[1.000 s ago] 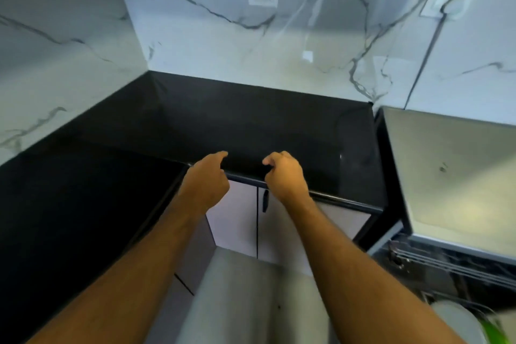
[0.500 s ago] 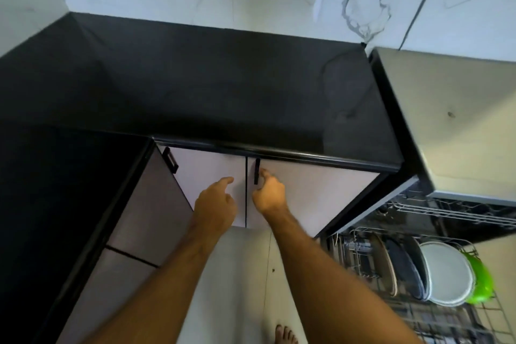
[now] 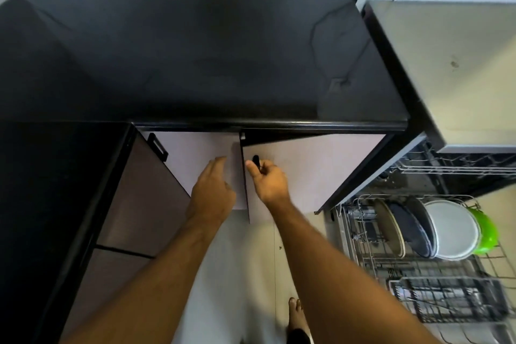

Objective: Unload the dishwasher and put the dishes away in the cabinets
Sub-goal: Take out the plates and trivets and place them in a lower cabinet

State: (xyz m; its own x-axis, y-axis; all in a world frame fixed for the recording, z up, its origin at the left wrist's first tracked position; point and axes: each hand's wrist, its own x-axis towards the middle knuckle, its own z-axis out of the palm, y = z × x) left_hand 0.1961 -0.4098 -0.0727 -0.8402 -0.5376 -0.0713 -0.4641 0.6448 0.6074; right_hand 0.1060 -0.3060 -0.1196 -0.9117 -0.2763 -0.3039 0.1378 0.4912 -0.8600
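Note:
Under the black countertop (image 3: 195, 64) are two pale cabinet doors. My right hand (image 3: 268, 180) grips the black handle (image 3: 256, 160) of the right door (image 3: 321, 165), which stands slightly ajar with a dark gap at its top. My left hand (image 3: 213, 190) hovers in front of the closed left door (image 3: 195, 156), fingers loosely extended and holding nothing. At the lower right the dishwasher's lower rack (image 3: 418, 260) is pulled out. It holds a beige plate (image 3: 389, 226), a dark plate (image 3: 410, 229), a white plate (image 3: 452, 229) and a green dish (image 3: 487, 232), all on edge.
The dishwasher's top (image 3: 460, 70) and its upper rack (image 3: 458, 165) are at the right. A cutlery basket (image 3: 446, 299) sits in the lower rack. A side cabinet (image 3: 145, 193) with a black handle stands at the left. My bare foot (image 3: 296, 313) is on the pale floor.
My right hand has closed on the right door's handle and pulled the door slightly outward. My left hand stays near the left door. The view has tilted further down.

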